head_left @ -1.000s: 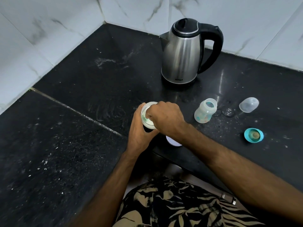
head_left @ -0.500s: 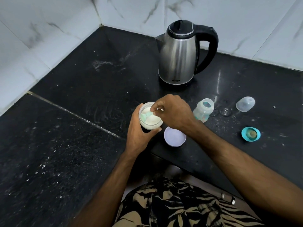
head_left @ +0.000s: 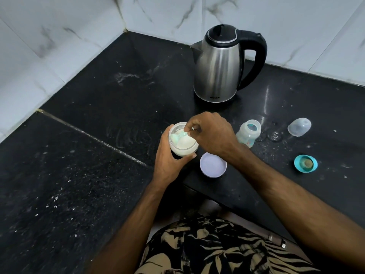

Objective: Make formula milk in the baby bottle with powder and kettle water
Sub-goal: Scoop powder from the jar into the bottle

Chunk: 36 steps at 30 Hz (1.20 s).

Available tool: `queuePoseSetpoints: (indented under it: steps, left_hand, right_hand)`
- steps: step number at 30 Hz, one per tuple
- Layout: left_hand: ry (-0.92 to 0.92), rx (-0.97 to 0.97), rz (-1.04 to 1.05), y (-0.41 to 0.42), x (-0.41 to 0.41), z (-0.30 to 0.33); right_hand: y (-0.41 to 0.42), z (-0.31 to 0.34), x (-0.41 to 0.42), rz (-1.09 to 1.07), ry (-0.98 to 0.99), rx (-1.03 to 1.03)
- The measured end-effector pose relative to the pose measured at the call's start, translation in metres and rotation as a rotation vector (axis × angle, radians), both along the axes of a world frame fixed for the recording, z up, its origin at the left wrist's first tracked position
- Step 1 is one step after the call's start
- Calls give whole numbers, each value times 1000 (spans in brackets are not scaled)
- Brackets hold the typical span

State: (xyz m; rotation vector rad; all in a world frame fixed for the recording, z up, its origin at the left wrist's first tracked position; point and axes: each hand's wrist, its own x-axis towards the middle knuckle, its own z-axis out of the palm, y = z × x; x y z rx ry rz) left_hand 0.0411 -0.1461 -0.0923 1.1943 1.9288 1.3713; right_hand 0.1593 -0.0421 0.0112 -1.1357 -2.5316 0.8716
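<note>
The left hand (head_left: 167, 163) wraps its grip round the powder jar (head_left: 182, 140), held tilted over the worktop's (head_left: 79, 175) front edge so the right hand (head_left: 211, 133) can work the pinched scoop (head_left: 178, 136) into the powder. The baby bottle (head_left: 248, 134) stands open just right of that hand, in front of the kettle (head_left: 219, 66). The jar's lid (head_left: 213, 164) lies below, clear of the scooping.

Kettle (head_left: 219, 70) is set at the back of the worktop (head_left: 88, 175). Powder jar (head_left: 182, 144) is held front-left of it, scoop (head_left: 177, 136) inside. Lid (head_left: 213, 164) is placed just right of jar. Baby bottle (head_left: 249, 133) is stood further right, then cap (head_left: 299, 126); teat ring (head_left: 305, 163) is laid in front of cap.
</note>
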Motion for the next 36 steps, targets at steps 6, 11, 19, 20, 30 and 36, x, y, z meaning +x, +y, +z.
queuePoseSetpoints:
  steps: [6, 11, 19, 20, 30, 36]
  left_hand:
    - [10, -1, -2, 1, -1, 0]
    - [17, 4, -5, 1, -1, 1]
    - [23, 4, 1, 1, 0, 1]
    - [21, 3, 0, 1, 1, 0]
    - [2, -15, -15, -1, 4, -1]
    - [17, -9, -6, -2, 3, 2]
  right_hand:
    - [1, 2, 1, -3, 28, -35]
    - [5, 2, 2, -8, 13, -18]
    - [6, -1, 1, 0, 4, 17]
    - [5, -2, 0, 10, -26, 34]
    - [-10, -11, -16, 174, -270, 177]
    - [-4, -9, -9, 117, -121, 37]
